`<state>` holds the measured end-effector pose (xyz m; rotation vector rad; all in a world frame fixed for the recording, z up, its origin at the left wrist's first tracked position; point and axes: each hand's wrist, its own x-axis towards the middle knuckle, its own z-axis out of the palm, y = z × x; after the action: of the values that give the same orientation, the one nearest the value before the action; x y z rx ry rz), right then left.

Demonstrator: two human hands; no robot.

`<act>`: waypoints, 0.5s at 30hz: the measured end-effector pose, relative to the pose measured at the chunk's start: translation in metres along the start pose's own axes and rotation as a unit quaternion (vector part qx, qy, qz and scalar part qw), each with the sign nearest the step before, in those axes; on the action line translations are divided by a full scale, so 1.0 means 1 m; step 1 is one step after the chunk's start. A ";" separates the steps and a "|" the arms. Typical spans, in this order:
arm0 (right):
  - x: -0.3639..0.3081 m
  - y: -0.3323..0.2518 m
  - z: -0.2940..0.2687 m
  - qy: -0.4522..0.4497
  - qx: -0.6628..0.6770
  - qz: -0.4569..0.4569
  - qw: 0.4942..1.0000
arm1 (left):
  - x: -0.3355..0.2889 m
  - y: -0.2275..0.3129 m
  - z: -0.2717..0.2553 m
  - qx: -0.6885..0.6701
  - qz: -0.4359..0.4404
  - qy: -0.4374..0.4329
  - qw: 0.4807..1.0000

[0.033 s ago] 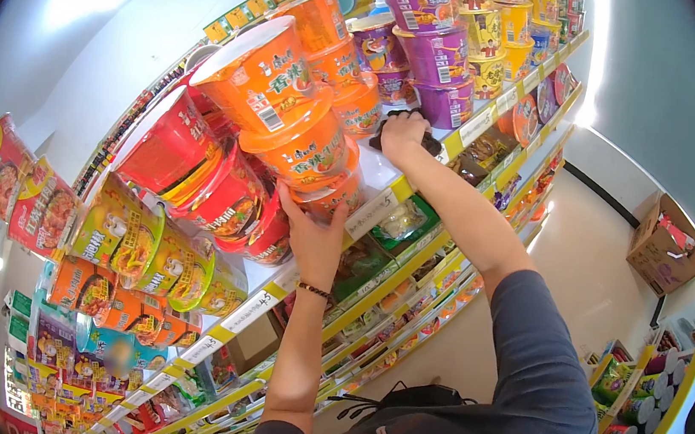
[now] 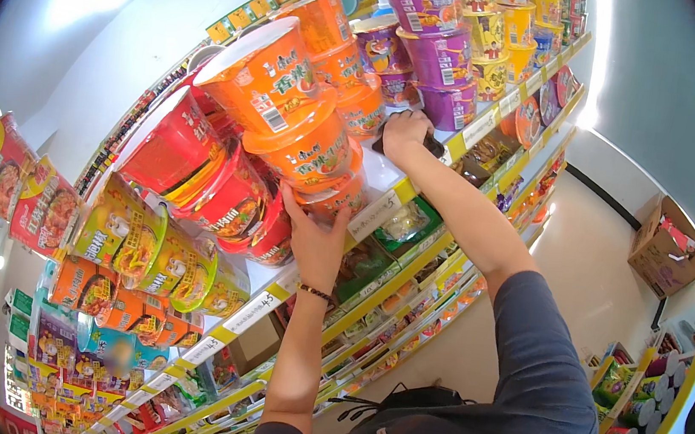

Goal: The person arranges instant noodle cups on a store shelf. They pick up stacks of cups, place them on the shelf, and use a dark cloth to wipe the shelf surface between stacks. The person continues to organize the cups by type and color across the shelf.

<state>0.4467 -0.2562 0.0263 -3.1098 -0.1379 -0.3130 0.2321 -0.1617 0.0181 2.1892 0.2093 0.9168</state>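
My left hand [image 2: 315, 243] is curled against the lowest of the stacked orange instant noodle bowls [image 2: 332, 198], with its thumb and fingers on the bowl's near side. The stack leans a little and stands at the shelf's front edge. To its right, my right hand [image 2: 407, 129] presses a dark cloth [image 2: 433, 146] onto the white shelf top [image 2: 380, 172]. The fingers are bent over the cloth and hide part of it. Purple noodle bowls [image 2: 448, 107] are stacked just beyond that hand.
Red noodle bowls [image 2: 233, 204] and yellow-green ones [image 2: 163, 252] fill the shelf on the left. Yellow bowls [image 2: 488, 77] stand farther right. Packaged goods sit on lower tiers behind price strips [image 2: 378, 214]. An open cardboard box [image 2: 666, 245] rests on the floor at right.
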 end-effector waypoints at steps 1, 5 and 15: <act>0.002 -0.001 -0.005 0.069 0.074 -0.032 0.994 | -0.001 0.000 -0.003 0.016 0.009 -0.008 1.000; 0.021 0.000 -0.018 0.156 0.414 -0.149 0.884 | 0.000 -0.005 -0.005 -0.003 -0.022 -0.032 0.999; 0.062 -0.020 0.020 0.156 0.511 -0.144 0.833 | 0.001 -0.006 -0.002 -0.033 0.002 -0.035 0.999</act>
<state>0.5095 -0.2301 0.0196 -1.9365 -0.5544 -0.5241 0.2323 -0.1560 0.0147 2.1576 0.1386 0.8368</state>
